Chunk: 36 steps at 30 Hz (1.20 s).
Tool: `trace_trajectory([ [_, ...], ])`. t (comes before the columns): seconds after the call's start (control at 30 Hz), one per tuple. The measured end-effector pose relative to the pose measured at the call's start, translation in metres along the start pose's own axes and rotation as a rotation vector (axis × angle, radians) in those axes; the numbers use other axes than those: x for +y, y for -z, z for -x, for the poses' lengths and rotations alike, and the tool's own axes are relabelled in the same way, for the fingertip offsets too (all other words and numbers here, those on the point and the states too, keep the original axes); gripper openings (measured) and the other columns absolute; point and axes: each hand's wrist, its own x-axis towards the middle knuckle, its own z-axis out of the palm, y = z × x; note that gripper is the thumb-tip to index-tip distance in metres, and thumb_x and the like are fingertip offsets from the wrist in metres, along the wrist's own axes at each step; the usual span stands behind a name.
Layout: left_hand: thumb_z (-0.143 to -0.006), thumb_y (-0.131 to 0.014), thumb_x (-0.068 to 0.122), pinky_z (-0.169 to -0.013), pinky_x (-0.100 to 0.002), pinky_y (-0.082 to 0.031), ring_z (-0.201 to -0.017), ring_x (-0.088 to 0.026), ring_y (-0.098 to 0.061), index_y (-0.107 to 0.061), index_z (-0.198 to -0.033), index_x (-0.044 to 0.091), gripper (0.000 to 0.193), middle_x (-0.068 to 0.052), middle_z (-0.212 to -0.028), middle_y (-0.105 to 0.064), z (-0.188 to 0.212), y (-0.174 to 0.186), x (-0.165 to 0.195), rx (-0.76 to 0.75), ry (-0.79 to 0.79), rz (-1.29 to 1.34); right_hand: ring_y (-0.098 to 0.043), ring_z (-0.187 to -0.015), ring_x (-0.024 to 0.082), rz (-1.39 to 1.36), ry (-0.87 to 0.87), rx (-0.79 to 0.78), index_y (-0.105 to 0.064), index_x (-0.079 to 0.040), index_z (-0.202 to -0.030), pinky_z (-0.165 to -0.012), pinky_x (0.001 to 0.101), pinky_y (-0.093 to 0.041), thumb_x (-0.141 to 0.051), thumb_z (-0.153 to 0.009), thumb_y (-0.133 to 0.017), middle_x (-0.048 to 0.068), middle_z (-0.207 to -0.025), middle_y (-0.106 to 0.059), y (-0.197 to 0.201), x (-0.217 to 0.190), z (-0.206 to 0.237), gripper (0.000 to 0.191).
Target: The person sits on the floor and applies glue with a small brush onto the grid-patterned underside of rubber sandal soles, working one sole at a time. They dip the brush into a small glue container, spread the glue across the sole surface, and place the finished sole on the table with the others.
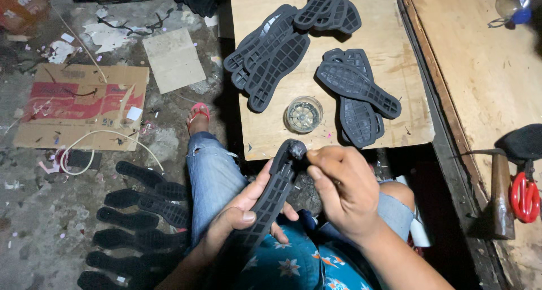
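Near bottom, over lap: black shoe sole (270,202) held by left hand (240,216), fingers wrapped round its middle. Right hand (344,191) pinches small thing at sole's top end; can't tell what. Just past it, on wooden board (389,58): round glass jar (303,114), two piles of soles (271,55) (357,92), maybe done. Left, on floor: row of soles (138,222), maybe waiting. Far right: hammer (499,188), red scissors (525,197).

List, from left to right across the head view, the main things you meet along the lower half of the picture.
Cardboard sheet → row of soles on the floor → left hand → held sole → right hand → hammer → red scissors.
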Motion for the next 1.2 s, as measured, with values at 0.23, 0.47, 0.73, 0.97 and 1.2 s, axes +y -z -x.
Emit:
trace_trajectory([
  [0.23, -0.082, -0.059, 0.039, -0.090, -0.042, -0.058, -0.117, -0.032, -0.058, 0.000, -0.170, 0.008, 0.111, -0.026, -0.156, -0.039, 0.002, 0.011, -0.005, -0.045, -0.050, 0.086, -0.070, -0.093, 0.025, 0.019, -0.131, -0.024, -0.067, 0.003, -0.109, -0.083, 0.0315, -0.055, 0.004, -0.094, -0.066, 0.016, -0.105, -0.070, 0.006, 0.003, 0.008, 0.015],
  [0.47, -0.074, -0.067, 0.023, -0.124, -0.056, -0.026, -0.153, -0.028, -0.028, -0.005, -0.166, 0.020, 0.111, -0.013, -0.167, -0.022, -0.002, 0.013, -0.014, -0.054, -0.036, 0.539, -0.069, -0.094, 0.026, -0.043, -0.145, 0.018, -0.067, 0.004, -0.113, -0.084, 0.0326, -0.055, 0.003, -0.096, -0.066, 0.018, -0.109, -0.069, 0.012, 0.006, 0.013, 0.018],
  [0.73, -0.074, -0.067, 0.020, -0.132, -0.047, -0.008, -0.136, -0.028, -0.040, -0.006, -0.176, 0.019, 0.119, -0.017, -0.160, -0.032, -0.003, 0.015, -0.015, -0.007, -0.020, 0.710, -0.068, -0.090, 0.027, 0.002, -0.025, -0.153, -0.066, 0.000, -0.108, -0.080, 0.0346, -0.054, 0.001, -0.091, -0.070, 0.014, -0.102, -0.069, 0.007, -0.008, 0.016, 0.018],
  [0.97, -0.079, -0.068, 0.026, -0.121, -0.049, -0.025, -0.136, -0.027, -0.046, -0.015, -0.168, 0.015, 0.104, -0.011, -0.160, -0.041, -0.015, 0.026, -0.025, 0.021, -0.020, 0.721, -0.066, -0.089, 0.029, -0.002, 0.015, -0.260, -0.067, -0.001, -0.109, -0.079, 0.0365, -0.052, -0.002, -0.090, -0.071, 0.014, -0.103, -0.067, 0.011, -0.007, 0.024, 0.019],
  [1.2, -0.081, -0.067, 0.029, -0.117, -0.062, -0.032, -0.134, -0.036, -0.050, -0.021, -0.161, 0.010, 0.094, -0.018, -0.151, -0.043, -0.029, 0.024, -0.027, -0.031, -0.050, 1.038, -0.067, -0.089, 0.025, -0.087, -0.194, -0.217, -0.069, 0.002, -0.112, -0.080, 0.0322, -0.053, -0.002, -0.095, -0.066, 0.015, -0.105, -0.068, 0.017, -0.003, 0.025, 0.018],
])
